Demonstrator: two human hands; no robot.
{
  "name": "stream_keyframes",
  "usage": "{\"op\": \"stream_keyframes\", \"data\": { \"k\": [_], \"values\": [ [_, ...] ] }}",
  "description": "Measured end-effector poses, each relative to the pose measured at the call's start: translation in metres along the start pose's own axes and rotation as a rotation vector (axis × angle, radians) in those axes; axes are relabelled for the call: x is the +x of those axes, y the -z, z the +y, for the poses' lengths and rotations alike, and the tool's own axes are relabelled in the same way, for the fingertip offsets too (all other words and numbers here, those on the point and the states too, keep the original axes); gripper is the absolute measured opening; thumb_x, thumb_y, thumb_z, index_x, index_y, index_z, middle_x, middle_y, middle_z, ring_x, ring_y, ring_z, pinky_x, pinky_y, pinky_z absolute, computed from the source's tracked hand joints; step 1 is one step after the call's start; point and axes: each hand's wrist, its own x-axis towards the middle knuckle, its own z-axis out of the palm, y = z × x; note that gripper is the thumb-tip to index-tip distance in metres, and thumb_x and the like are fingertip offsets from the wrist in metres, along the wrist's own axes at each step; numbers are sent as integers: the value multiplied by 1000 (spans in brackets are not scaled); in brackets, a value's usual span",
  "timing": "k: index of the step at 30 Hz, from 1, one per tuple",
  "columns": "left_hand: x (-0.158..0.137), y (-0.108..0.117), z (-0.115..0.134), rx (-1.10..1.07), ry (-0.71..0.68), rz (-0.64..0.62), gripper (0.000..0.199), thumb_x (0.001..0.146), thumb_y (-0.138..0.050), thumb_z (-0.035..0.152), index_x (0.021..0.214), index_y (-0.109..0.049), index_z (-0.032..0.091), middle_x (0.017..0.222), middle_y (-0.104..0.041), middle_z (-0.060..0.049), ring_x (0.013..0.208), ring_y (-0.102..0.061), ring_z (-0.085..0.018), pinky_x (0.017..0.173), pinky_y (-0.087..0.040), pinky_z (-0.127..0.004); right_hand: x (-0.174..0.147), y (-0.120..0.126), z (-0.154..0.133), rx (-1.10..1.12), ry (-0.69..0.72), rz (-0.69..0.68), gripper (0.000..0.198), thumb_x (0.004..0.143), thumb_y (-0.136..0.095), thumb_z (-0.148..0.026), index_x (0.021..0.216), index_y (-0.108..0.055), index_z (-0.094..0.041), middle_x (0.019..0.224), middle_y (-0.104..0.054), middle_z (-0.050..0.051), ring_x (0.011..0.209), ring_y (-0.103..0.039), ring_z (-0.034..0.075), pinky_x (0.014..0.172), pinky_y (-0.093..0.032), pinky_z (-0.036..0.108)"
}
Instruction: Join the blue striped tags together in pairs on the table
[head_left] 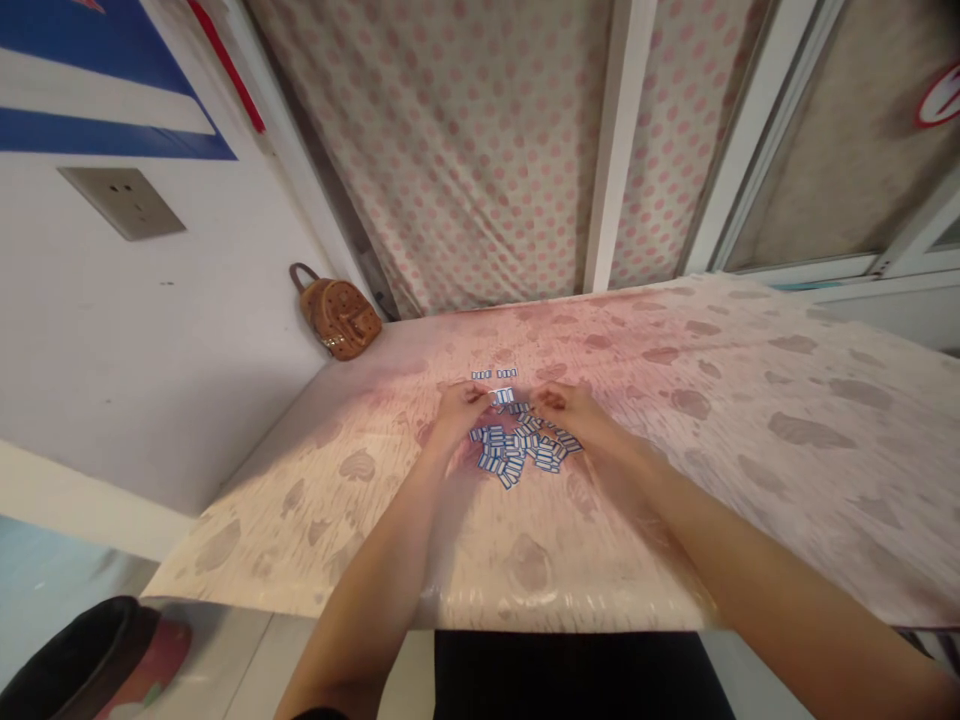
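My left hand (463, 405) is closed in a pinch at the edge of a small blue-and-white striped piece (504, 396), tilted and catching the light. To its right, my right hand (564, 406) has its fingers curled together, and whatever they may hold is hidden. Between and below both hands lies a loose, overlapping pile of similar striped pieces (514, 448) on the patterned tablecloth (529, 560). Just beyond the hands, two groups of the pieces (481, 375) sit side by side in a short row. Their exact kind is too small to make out.
A brown backpack-shaped bag (341, 318) stands at the table's far left corner against the wall. Dotted curtains (465, 150) hang behind the table. A wall socket (124, 203) is at left, and a dark-rimmed bin (97, 660) stands on the floor at lower left.
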Motion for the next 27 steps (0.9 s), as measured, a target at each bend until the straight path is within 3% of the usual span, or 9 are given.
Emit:
{"op": "stream_keyframes", "data": {
  "k": [2,4,6,9,13,16,22,24,27],
  "values": [
    [3,3,-3,55,-29,33,5,77,-65,18,76,-66,13,66,-68,-2,59,-63,-12,56,-46,-20,0,3,-1,-132,64,170,24,71,-63,-23,95,-66,-19,87,-68,4,77,-62,17,72,-47,29],
    [5,5,-4,86,-42,62,5,77,-64,17,76,-66,13,66,-68,-2,60,-64,-13,55,-45,-20,-2,7,-5,-231,117,230,20,76,-59,-21,94,-65,-19,89,-68,5,79,-62,17,72,-46,29],
    [5,7,-3,82,-30,76,5,77,-63,17,76,-66,14,66,-68,-1,59,-63,-13,55,-45,-20,-6,9,-12,-308,129,141,8,79,-56,-21,81,-63,-20,80,-68,3,73,-61,17,69,-43,28],
    [3,9,2,51,-26,67,5,75,-62,16,72,-65,14,64,-66,-1,58,-62,-12,56,-44,-20,-14,7,-23,-492,127,-38,12,78,-61,-23,67,-59,-22,68,-65,1,63,-57,16,63,-38,28],
    [0,12,7,68,-48,77,6,74,-60,16,70,-64,14,64,-65,0,57,-59,-10,57,-43,-19,-23,-2,-29,-660,113,-198,21,66,-77,-30,68,-58,-22,70,-64,3,64,-55,18,61,-34,29],
    [0,11,7,84,-51,73,6,74,-60,17,70,-64,14,64,-65,0,57,-59,-10,57,-42,-20,-24,-5,-29,-644,156,-244,19,65,-77,-24,72,-59,-22,72,-63,3,65,-54,17,61,-33,29],
    [1,10,5,74,-32,57,5,74,-60,14,70,-63,14,65,-64,-1,59,-59,-11,58,-43,-21,-27,-3,-35,-462,272,-500,6,73,-67,-19,69,-64,-22,74,-61,1,69,-54,15,63,-36,27],
    [0,9,6,59,-29,46,4,74,-61,13,70,-63,13,65,-64,-1,59,-59,-11,58,-43,-21,-26,-1,-35,-436,276,-461,10,76,-63,-22,67,-62,-21,74,-61,1,69,-54,15,63,-37,27],
    [-5,7,10,12,-22,-21,4,75,-63,15,72,-63,13,62,-62,1,56,-56,-10,56,-43,-20,-20,0,-30,-374,206,-237,9,80,-58,-23,71,-60,-21,72,-63,1,67,-55,16,64,-38,28]
  ]
}}
